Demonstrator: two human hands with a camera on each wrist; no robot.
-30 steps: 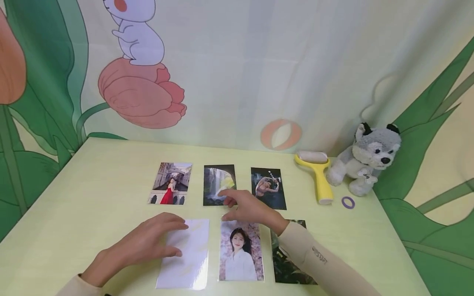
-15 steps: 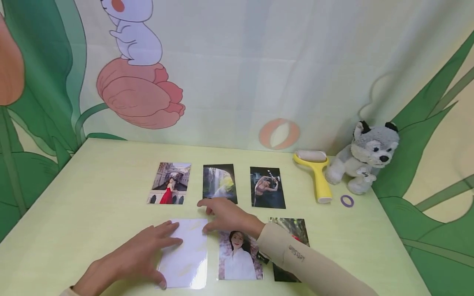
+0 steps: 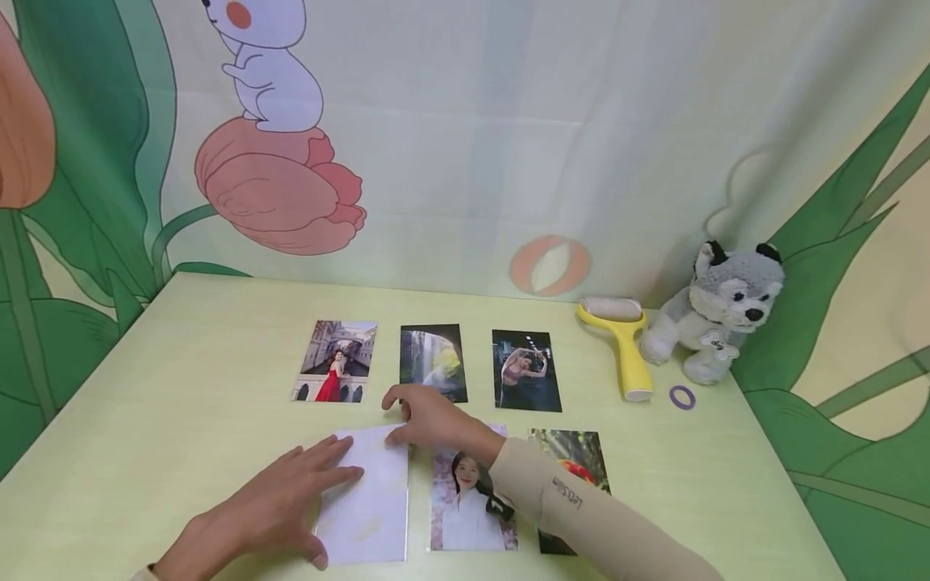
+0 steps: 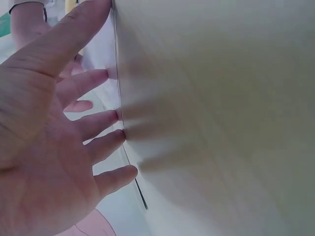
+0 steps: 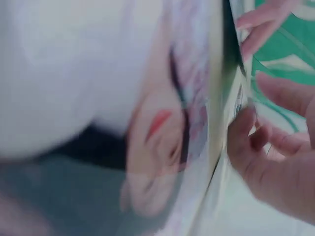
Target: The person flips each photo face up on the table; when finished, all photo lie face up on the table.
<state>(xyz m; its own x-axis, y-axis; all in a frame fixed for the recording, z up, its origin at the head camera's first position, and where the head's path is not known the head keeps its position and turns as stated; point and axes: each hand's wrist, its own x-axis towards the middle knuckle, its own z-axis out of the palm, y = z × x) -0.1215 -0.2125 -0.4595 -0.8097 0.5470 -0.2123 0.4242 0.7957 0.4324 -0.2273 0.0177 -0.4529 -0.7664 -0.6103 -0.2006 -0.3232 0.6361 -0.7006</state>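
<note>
Nearest me on the pale yellow-green table (image 3: 182, 363), my left hand (image 3: 269, 508) lies flat with straight, spread fingers on the glossy white sheet (image 3: 366, 500), pressing it without gripping. My right hand (image 3: 429, 420) crosses over the portrait photo (image 3: 465, 504) and touches the sheet's far corner with its fingertips; I cannot tell whether they pinch the edge. Just beside the portrait lies a dark photo with red (image 3: 574, 460), partly under my sleeve. Beyond these sit a row of three prints: the red-dress photo (image 3: 336, 361), the waterfall photo (image 3: 432, 359) and the dancer photo (image 3: 525, 369). Farther right rest a yellow roller (image 3: 625, 347), a purple ring (image 3: 681, 396) and a plush husky (image 3: 719, 315). Behind everything hangs a backdrop (image 3: 465, 145) printed with tulips, leaves and a rabbit.
</note>
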